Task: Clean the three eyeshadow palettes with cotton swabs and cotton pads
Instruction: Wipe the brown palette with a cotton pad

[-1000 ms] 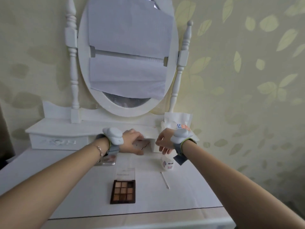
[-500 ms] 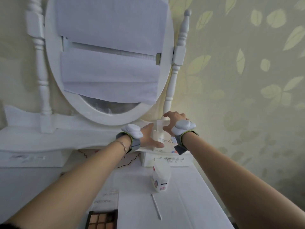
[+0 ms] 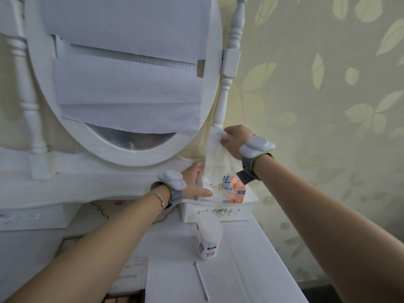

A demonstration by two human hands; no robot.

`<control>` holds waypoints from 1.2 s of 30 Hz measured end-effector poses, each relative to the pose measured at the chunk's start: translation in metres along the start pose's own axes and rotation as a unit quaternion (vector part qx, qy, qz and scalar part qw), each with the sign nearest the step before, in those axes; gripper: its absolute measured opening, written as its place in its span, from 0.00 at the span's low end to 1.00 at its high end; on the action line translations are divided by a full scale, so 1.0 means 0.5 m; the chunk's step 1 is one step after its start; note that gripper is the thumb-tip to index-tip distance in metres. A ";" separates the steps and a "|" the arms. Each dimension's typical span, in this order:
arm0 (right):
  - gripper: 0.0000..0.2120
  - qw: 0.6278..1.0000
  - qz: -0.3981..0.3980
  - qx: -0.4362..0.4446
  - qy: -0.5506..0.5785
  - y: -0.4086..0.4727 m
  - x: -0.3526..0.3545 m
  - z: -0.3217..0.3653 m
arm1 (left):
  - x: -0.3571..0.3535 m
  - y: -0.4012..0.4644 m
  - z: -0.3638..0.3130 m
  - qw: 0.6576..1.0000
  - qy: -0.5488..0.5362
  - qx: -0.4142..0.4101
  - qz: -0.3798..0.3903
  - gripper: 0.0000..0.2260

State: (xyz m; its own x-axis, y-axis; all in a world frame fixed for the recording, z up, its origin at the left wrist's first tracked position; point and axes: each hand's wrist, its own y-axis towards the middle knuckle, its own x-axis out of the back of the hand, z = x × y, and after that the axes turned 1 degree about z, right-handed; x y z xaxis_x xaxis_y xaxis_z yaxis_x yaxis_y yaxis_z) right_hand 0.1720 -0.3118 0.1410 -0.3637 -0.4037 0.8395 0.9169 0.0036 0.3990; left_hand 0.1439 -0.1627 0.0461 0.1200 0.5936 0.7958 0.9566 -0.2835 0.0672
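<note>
My left hand (image 3: 192,182) lies against the left side of a soft tissue pack (image 3: 227,189), fingers fairly straight, thumb stretched along the pack's front edge, pressing it in place. The pack is white with orange and blue printing and sits on top of a small white drawer box (image 3: 218,209) at the right end of the dressing table's raised shelf.

My right hand (image 3: 235,138) is above the pack, fingers curled and pinching a white tissue (image 3: 215,149). The sheet hangs stretched from my fingertips down into the top of the pack, lower end inside the opening. The hands are apart: the left low on the pack, the right higher, level with the base of the mirror post (image 3: 227,84). Both wrists carry a grey strap with a white pod.

On the table top (image 3: 240,270), just in front of the drawer box, a white plastic bag with a printed label (image 3: 207,239) stands upright; contents not readable. Nearer me a single cotton swab (image 3: 202,281) lies flat on the white surface, well apart from both hands. At the bottom edge, a brown eyeshadow palette (image 3: 125,298) is only partly in view, its clear lid (image 3: 131,274) lying open behind it. A second flat item with a wavy dark outline (image 3: 102,209) sits under the shelf, mostly hidden by my left forearm; I cannot tell what it is.

The oval mirror (image 3: 122,84) is covered with sheets of white paper.
</note>
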 end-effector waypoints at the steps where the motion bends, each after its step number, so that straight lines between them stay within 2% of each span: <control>1: 0.08 1.000 -0.009 0.012 0.005 0.006 0.014 0.000 | 0.000 -0.002 -0.001 1.000 -0.010 0.007 0.004 0.45; 5: 0.10 0.994 -0.068 0.054 0.071 0.016 0.074 0.012 | -0.003 0.001 0.002 0.999 -0.041 0.006 0.003 0.43; 8: 0.08 0.987 -0.061 0.087 0.121 0.005 0.097 0.032 | 0.000 0.007 0.008 0.995 -0.094 0.010 -0.016 0.44; 10: 0.03 0.982 -0.029 0.106 0.156 -0.008 0.108 0.043 | 0.015 -0.005 0.000 0.990 -0.140 0.004 -0.023 0.43; 15: 0.09 0.963 0.073 0.122 0.229 -0.040 0.140 0.074 | 0.066 -0.037 -0.006 0.976 -0.212 -0.025 -0.047 0.48; 17: 0.09 0.947 0.119 0.121 0.272 -0.049 0.151 0.081 | 0.085 -0.054 -0.008 0.962 -0.265 -0.031 -0.056 0.43; 20: 0.08 0.925 0.172 0.112 0.320 -0.060 0.155 0.089 | 0.114 -0.093 -0.012 0.934 -0.344 -0.068 -0.065 0.25; 21: 0.08 0.915 0.194 0.102 0.338 -0.067 0.156 0.094 | 0.125 -0.108 -0.008 0.930 -0.353 -0.075 -0.066 0.23; 23: 0.11 0.899 0.236 0.079 0.360 -0.080 0.152 0.101 | 0.141 -0.137 0.003 0.924 -0.368 -0.078 -0.074 0.29; 25: 0.12 0.899 0.257 0.070 0.348 -0.091 0.142 0.102 | 0.150 -0.154 0.009 0.918 -0.382 -0.070 -0.085 0.32; 29: 0.10 0.918 0.260 0.089 0.285 -0.126 0.105 0.118 | 0.154 -0.207 0.017 0.936 -0.345 -0.051 -0.055 0.17; 31: 0.10 0.927 0.257 0.108 0.253 -0.147 0.084 0.133 | 0.152 -0.235 0.029 0.948 -0.312 -0.042 -0.051 0.13; 34: 0.10 0.934 0.244 0.126 0.229 -0.170 0.061 0.151 | 0.141 -0.256 0.047 0.956 -0.287 -0.002 -0.054 0.23; 36: 0.09 0.940 0.236 0.141 0.203 -0.187 0.049 0.161 | 0.135 -0.270 0.055 0.959 -0.275 0.025 -0.057 0.24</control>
State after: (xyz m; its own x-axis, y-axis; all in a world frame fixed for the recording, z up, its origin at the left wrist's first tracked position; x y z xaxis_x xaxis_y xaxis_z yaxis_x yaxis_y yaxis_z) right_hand 0.0643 -0.2483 0.1537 0.2185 -0.6115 0.7604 0.8595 0.4896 0.1467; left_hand 0.0302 -0.0639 0.0742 0.1222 0.9304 0.3456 0.9818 -0.1642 0.0949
